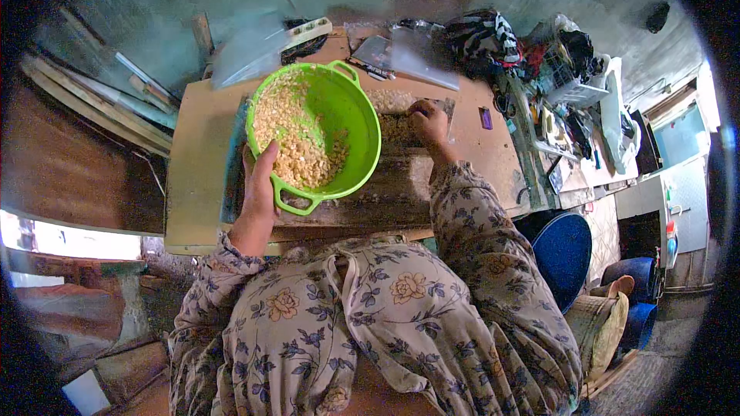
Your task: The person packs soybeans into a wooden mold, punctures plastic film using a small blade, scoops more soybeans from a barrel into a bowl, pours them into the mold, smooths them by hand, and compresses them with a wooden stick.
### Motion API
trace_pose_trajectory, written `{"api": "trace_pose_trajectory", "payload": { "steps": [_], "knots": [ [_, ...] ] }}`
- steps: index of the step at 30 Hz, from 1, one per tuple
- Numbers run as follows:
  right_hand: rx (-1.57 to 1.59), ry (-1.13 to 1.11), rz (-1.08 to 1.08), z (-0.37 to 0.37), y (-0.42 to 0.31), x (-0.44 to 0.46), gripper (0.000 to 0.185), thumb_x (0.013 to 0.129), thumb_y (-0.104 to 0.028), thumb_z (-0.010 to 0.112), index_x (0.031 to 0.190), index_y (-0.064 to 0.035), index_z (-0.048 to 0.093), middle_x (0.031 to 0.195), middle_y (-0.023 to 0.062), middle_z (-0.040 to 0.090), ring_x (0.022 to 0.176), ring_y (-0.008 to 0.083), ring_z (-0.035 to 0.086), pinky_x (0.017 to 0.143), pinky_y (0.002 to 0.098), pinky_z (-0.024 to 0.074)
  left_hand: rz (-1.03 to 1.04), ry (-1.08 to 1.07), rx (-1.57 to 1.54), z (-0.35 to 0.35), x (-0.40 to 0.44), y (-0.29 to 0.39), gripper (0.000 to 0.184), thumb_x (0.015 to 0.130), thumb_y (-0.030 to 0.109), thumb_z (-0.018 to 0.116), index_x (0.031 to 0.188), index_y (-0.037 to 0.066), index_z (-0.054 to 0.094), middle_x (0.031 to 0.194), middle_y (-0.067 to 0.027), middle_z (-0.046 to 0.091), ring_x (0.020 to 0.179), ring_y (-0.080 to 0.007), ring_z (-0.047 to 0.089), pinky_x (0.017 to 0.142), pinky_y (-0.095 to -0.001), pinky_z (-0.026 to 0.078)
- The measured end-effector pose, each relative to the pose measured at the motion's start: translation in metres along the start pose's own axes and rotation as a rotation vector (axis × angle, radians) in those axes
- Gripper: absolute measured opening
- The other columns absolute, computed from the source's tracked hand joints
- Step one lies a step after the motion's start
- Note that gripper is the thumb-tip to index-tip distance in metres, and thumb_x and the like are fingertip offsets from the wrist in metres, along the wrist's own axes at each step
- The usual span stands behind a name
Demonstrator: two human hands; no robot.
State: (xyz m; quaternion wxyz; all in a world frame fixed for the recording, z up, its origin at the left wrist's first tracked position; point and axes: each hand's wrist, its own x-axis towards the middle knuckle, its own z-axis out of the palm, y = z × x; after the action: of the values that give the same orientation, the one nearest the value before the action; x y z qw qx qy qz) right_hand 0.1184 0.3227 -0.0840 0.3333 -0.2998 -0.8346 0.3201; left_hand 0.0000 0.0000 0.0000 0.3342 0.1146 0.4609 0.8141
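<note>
My left hand (260, 189) grips the near left rim of a lime-green plastic bowl (361, 127) with two loop handles. The bowl is tilted, and pale yellowish chopped bits (289, 119) lie along its left side and bottom. Past the bowl's right side, my right hand (428, 122) is over a shallow wooden tray (401, 173) with similar bits (395, 127) at its far end. Its fingers are curled together; whatever they hold, if anything, is hidden. The bowl covers much of the tray.
The tray sits on a wooden table (204, 169). A purple lighter-like item (485, 118) lies right of my right hand. Plastic bags (420, 62) and a power strip (308, 32) are at the back. Cluttered baskets (574, 92) stand at right, with a blue drum (565, 258) below.
</note>
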Motion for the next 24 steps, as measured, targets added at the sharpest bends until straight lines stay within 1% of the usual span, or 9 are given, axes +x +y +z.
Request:
{"api": "trace_pose_trajectory", "payload": {
  "steps": [2, 6, 11, 13, 15, 17, 18, 21, 24],
  "knots": [
    [0.308, 0.023, 0.075, 0.000, 0.006, -0.001, 0.017, 0.065, -0.013, 0.051, 0.074, -0.0033, 0.062, 0.073, 0.0081, 0.060, 0.066, 0.0162, 0.055, 0.059, 0.0239, 0.0426, 0.018, -0.031, -0.034, 0.007, -0.005, 0.004, 0.053, 0.078, 0.024, 0.054, 0.122, 0.010, 0.028, 0.114, -0.0115, 0.042, 0.100, -0.0230, 0.049, 0.079, -0.0356, 0.045],
    [0.206, -0.078, 0.026, -0.028, -0.018, 0.001, 0.020, 0.067, -0.013, 0.046, 0.074, -0.0015, 0.061, 0.073, 0.0086, 0.059, 0.063, 0.0155, 0.053, 0.057, 0.0249, 0.0415, 0.008, 0.035, 0.036, 0.006, 0.000, 0.001, 0.051, 0.079, 0.023, 0.054, 0.121, 0.009, 0.029, 0.112, -0.0117, 0.043, 0.098, -0.0226, 0.050, 0.078, -0.0355, 0.046],
    [1.178, 0.018, 0.054, -0.040, -0.053, 0.014, 0.014, 0.074, -0.011, 0.048, 0.072, 0.0004, 0.055, 0.070, 0.0094, 0.056, 0.062, 0.0178, 0.052, 0.061, 0.0274, 0.0428, 0.040, 0.061, 0.097, 0.009, -0.002, -0.001, 0.054, 0.077, 0.036, 0.051, 0.119, 0.004, 0.037, 0.111, -0.0117, 0.050, 0.094, -0.0226, 0.054, 0.081, -0.0347, 0.044],
    [1.229, 0.147, 0.198, -0.041, -0.113, 0.000, 0.013, 0.075, -0.011, 0.048, 0.069, -0.0008, 0.053, 0.064, 0.0071, 0.053, 0.058, 0.0155, 0.050, 0.059, 0.0266, 0.0428, -0.030, 0.028, 0.085, 0.008, -0.002, 0.002, 0.051, 0.079, 0.033, 0.050, 0.118, 0.003, 0.039, 0.110, -0.0114, 0.051, 0.095, -0.0227, 0.054, 0.081, -0.0350, 0.044],
    [1.046, -0.194, 0.135, -0.038, -0.153, -0.013, 0.012, 0.075, -0.011, 0.048, 0.071, -0.0009, 0.054, 0.064, 0.0067, 0.053, 0.059, 0.0162, 0.051, 0.059, 0.0291, 0.0442, -0.079, -0.094, -0.089, 0.002, 0.002, -0.001, 0.055, 0.078, 0.024, 0.054, 0.121, 0.003, 0.026, 0.110, -0.0141, 0.045, 0.098, -0.0244, 0.049, 0.082, -0.0364, 0.043],
    [0.392, -0.656, 0.073, -0.032, -0.185, -0.026, 0.017, 0.078, -0.010, 0.050, 0.089, 0.0018, 0.055, 0.080, 0.0113, 0.058, 0.071, 0.0193, 0.058, 0.064, 0.0301, 0.0468, 0.031, -0.050, 0.021, -0.001, 0.004, -0.003, 0.057, 0.078, 0.023, 0.054, 0.123, 0.003, 0.024, 0.111, -0.0135, 0.044, 0.099, -0.0240, 0.048, 0.084, -0.0357, 0.041],
    [-0.027, -0.703, -0.101, -0.039, -0.217, -0.036, 0.022, 0.075, -0.005, 0.050, 0.095, 0.0014, 0.057, 0.089, 0.0139, 0.059, 0.079, 0.0201, 0.058, 0.070, 0.0306, 0.0466, 0.075, -0.052, 0.046, 0.009, -0.002, 0.002, 0.058, 0.078, 0.022, 0.055, 0.123, 0.003, 0.024, 0.112, -0.0134, 0.042, 0.101, -0.0237, 0.046, 0.086, -0.0355, 0.040],
    [-0.330, -0.525, -0.524, 0.005, -0.172, -0.037, 0.020, 0.074, -0.005, 0.048, 0.091, -0.0010, 0.058, 0.091, 0.0171, 0.057, 0.083, 0.0247, 0.057, 0.073, 0.0331, 0.0453, 0.150, -0.088, 0.059, 0.004, -0.002, -0.001, 0.060, 0.077, 0.020, 0.055, 0.124, 0.003, 0.021, 0.116, -0.0129, 0.038, 0.105, -0.0221, 0.042, 0.089, -0.0345, 0.036],
    [-0.658, -0.636, -0.637, 0.062, -0.123, -0.042, 0.021, 0.075, -0.013, 0.045, 0.089, -0.0028, 0.057, 0.090, 0.0196, 0.056, 0.085, 0.0315, 0.055, 0.076, 0.0377, 0.0435, 0.259, -0.079, 0.135, 0.013, -0.010, 0.003, 0.066, 0.077, 0.019, 0.057, 0.126, 0.001, 0.017, 0.117, -0.0122, 0.037, 0.106, -0.0205, 0.039, 0.090, -0.0331, 0.033]
  ]
}}
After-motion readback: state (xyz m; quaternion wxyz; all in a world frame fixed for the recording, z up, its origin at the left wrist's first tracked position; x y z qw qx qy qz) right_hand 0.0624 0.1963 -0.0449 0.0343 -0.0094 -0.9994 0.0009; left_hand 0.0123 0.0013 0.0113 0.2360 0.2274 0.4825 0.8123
